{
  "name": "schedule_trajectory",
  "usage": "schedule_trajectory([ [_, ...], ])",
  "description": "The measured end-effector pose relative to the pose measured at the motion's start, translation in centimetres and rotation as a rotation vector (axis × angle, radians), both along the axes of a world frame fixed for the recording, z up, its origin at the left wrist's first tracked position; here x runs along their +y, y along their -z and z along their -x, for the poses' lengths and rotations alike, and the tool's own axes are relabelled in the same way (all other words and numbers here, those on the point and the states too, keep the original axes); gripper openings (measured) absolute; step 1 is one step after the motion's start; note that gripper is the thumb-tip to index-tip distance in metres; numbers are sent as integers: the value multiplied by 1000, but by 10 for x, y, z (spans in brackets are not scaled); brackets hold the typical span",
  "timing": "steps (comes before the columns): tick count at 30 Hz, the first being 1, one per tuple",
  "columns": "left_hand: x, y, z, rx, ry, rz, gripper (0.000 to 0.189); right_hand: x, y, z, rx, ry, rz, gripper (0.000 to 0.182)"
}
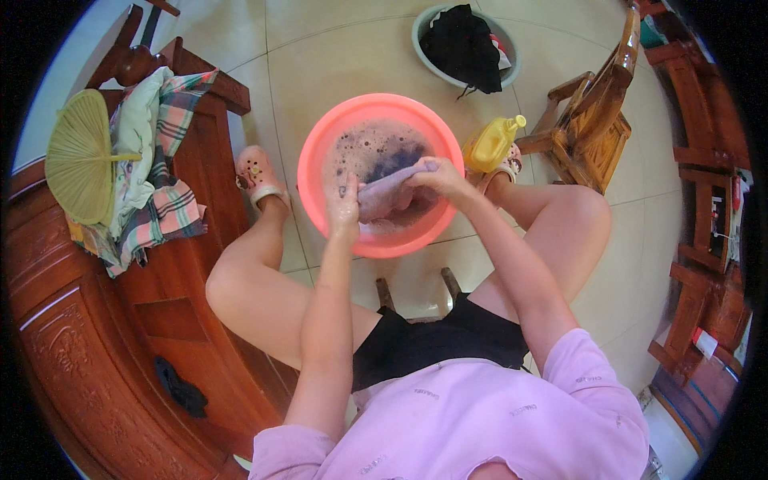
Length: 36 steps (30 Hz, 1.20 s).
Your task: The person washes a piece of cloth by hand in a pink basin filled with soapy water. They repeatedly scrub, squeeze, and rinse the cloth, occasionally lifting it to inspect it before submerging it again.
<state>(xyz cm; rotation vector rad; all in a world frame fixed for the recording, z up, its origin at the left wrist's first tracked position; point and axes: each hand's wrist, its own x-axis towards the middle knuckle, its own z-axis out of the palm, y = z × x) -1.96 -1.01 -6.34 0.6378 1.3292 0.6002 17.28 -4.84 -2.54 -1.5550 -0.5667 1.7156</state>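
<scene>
Between my knees a round pink plastic basin [393,249] stands on the floor, filled with foamy, greyish water. Over the water I hold a wet greyish-purple cloth [384,193] stretched between both hands. My left hand [343,207] is at the cloth's left end, fingers pointing up and wet with suds. At the upper right end, my right hand [437,177] grips a bunched edge. The lower part of the cloth hangs into the suds. Beyond it, a dark fabric [399,161] lies partly sunk under the foam.
A yellow detergent bottle [489,144] stands right of the basin, beside my foot. Farther off, a grey-blue basin [420,51] holds black clothing [459,45]. A wooden chair [591,141] is at right. On the left, a carved wooden bench [180,264] bears plaid cloth [162,210] and a palm-leaf fan [81,159].
</scene>
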Motion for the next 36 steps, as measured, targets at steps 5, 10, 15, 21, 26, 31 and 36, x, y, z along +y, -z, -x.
schedule_trajectory([
  [5,-12,33,-1,-473,-374,410,53,-30,-9,102,-225,65,-804,17],
  [10,-35,19,-18,-910,-258,305,59,-24,-8,113,-982,-127,-586,26],
  [15,-16,-10,-38,-540,-180,424,68,38,57,50,-591,-9,-105,39],
  [21,40,3,-8,-556,-174,375,50,44,75,-7,-125,-129,218,50],
  [26,49,60,-37,288,-170,-250,30,55,89,14,-481,95,-105,32],
  [31,38,116,-31,748,153,-367,37,48,120,46,-1109,-514,-252,21],
  [36,32,142,-22,852,204,-150,34,54,116,44,-1133,-603,-151,20],
])
